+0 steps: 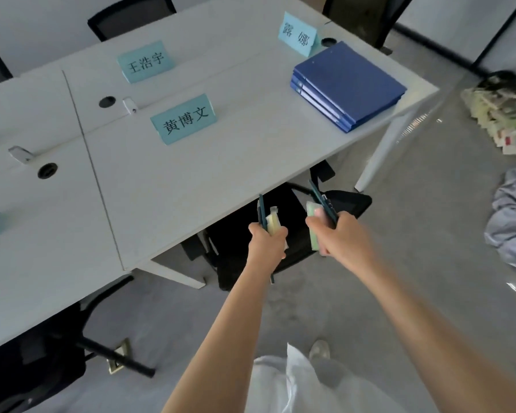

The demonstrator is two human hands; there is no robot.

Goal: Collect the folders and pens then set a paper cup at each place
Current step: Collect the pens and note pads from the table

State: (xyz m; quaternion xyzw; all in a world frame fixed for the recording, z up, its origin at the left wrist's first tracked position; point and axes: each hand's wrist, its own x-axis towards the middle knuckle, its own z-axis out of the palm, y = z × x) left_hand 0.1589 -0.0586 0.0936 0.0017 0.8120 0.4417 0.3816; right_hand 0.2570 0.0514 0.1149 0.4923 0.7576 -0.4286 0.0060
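Standing just off the table's [191, 180] near edge, the left hand [267, 238] and right hand [337, 234] each grip pens above open floor; stacked folders [349, 84] sit at the far corner.

Single head view, wide-angle, high over person's own forearms, tilted forward and down. Left hand [267, 238] and right hand [337, 234] near, mid-frame. White table [191, 174] beyond, stretching upper left; floor below, right.
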